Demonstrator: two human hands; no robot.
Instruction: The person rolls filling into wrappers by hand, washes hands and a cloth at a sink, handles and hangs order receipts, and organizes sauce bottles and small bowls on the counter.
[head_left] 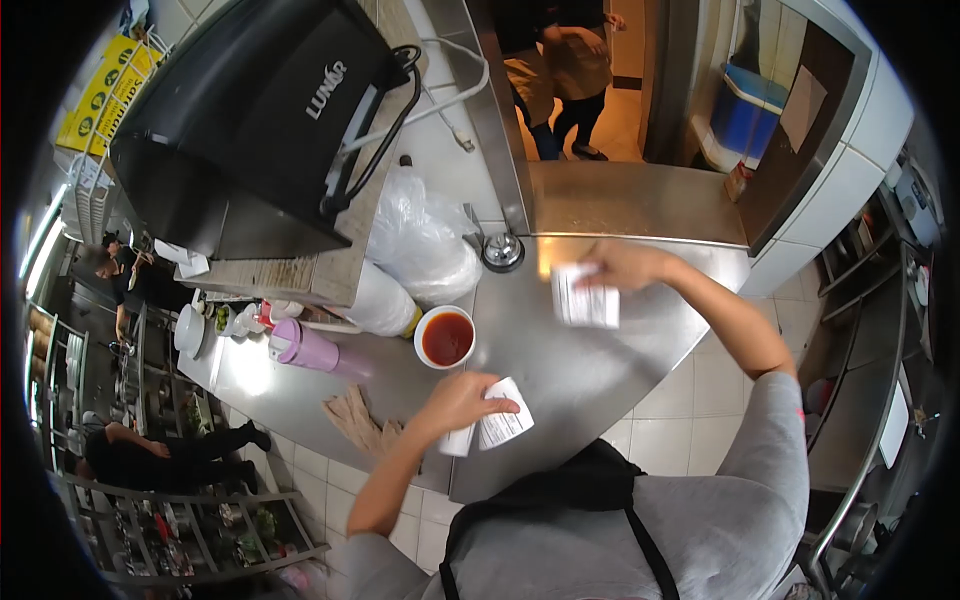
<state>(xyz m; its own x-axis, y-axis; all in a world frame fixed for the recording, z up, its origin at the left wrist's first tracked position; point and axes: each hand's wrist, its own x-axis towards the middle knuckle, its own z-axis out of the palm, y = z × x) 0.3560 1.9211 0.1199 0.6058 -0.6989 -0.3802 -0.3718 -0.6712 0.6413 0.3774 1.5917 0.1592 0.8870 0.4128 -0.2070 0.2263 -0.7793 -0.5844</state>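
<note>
Pinched in my left hand are printed paper slips, held over the steel counter's near edge. My right hand grips another white printed slip above the counter, close to the pass-through window; its fingers are slightly blurred. A white bowl of red sauce or soup stands on the counter just beyond my left hand. Crumpled brown gloves or cloth lie to the left of that hand. Left of my right hand sits a silver call bell.
A black LUNAR machine stands on a shelf at upper left. Beneath are plastic bags and a pink tumbler. Beyond the window ledge, two people stand near a blue cooler. Other people and racks are at left.
</note>
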